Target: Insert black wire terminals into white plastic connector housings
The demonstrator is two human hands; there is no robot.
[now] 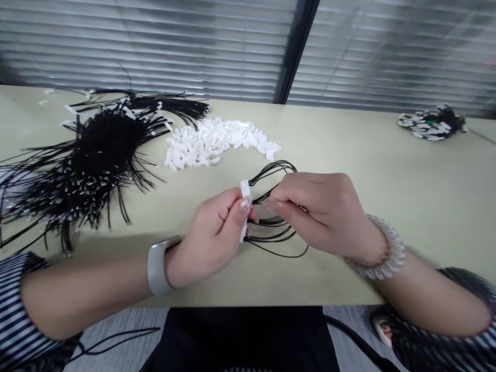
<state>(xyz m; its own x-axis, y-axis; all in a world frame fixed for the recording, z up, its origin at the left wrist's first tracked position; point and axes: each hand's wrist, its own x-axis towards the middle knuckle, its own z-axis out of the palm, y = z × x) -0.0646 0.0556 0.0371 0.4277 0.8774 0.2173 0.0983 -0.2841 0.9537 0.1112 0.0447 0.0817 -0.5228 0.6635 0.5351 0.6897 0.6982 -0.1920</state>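
At the left of the frame lies a tangled pile of black wires [110,139]; right of it, white plastic connectors [217,139]. Mid-frame, your left hand [215,232] pinches a white connector strip [245,188]; your right hand [320,209] pinches its thin black leads [273,238]. Upper right sits a wired bundle [432,124].

The person is wearing 2 striped dark-and-white sleeves [13,294], pushed up the forearms. A pale grey band [157,268] is circling the left wrist, and 1 clear coiled band [387,250] is circling the right. Glittery polish is shining on a left thumbnail [245,204]. Dark clothing [248,338] is covering the lap.
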